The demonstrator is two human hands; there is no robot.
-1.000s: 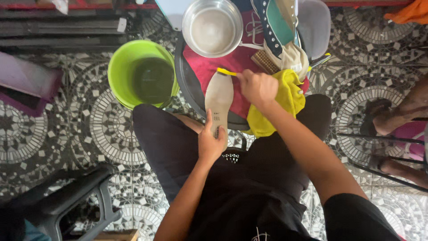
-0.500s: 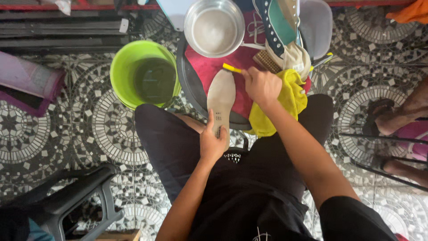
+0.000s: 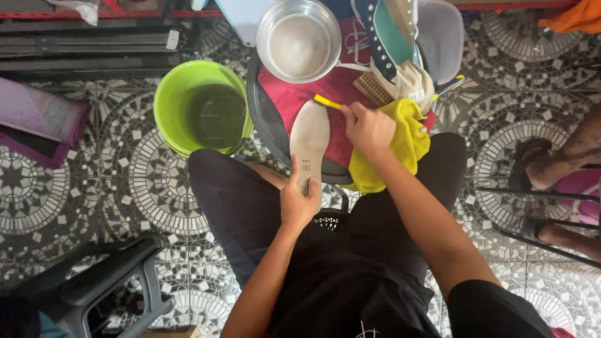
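Observation:
A pale grey shoe insole (image 3: pixel 309 141) lies lengthwise on a round stool top covered by a red cloth (image 3: pixel 294 97). My left hand (image 3: pixel 299 200) grips its near heel end. My right hand (image 3: pixel 369 128) holds a small yellow-handled brush (image 3: pixel 327 101) against the insole's far right edge, with a yellow cloth (image 3: pixel 400 147) bunched under the wrist. Behind sit a steel bowl (image 3: pixel 299 39), a wooden scrub brush (image 3: pixel 374 89) and a dark blue sneaker with a teal lining (image 3: pixel 388 37).
A green bucket (image 3: pixel 200 112) of dark water stands on the patterned tile floor at the left. A black plastic stool (image 3: pixel 100 285) is at lower left. Another person's sandalled feet (image 3: pixel 551 169) are at the right. A purple mat (image 3: pixel 37 119) lies far left.
My right hand with the brush has shifted slightly along the insole's upper edge. The left hand keeps its grip on the heel end.

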